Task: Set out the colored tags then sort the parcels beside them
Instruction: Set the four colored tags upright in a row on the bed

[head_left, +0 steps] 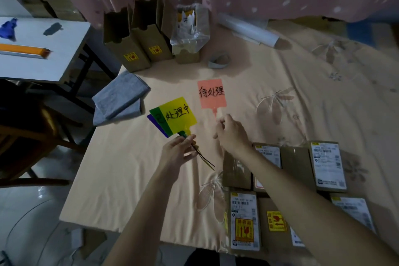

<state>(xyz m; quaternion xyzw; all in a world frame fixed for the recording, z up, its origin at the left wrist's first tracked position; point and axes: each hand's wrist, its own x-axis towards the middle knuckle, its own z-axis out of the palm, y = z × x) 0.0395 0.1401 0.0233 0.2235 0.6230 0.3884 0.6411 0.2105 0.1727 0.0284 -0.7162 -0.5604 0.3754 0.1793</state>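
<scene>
A pink tag (212, 93) with black handwriting lies flat on the peach tablecloth (129, 175) near the table's middle. My right hand (232, 134) hovers just below it, fingertips near the tag's thin stem, holding nothing that I can see. My left hand (178, 153) grips the stems of a fanned bunch of tags: a yellow tag (178, 114) on top, a green tag (155, 114) behind it and a purple tag (156, 126) at the back. Several brown parcels (298, 190) with white labels lie in rows at the front right.
Two open cardboard boxes (138, 34) and a plastic-lined box (190, 34) stand at the table's back. A tape roll (219, 60), a clear film roll (248, 28) and folded grey cloth (121, 99) lie nearby. A white side table (54, 60) stands to the left.
</scene>
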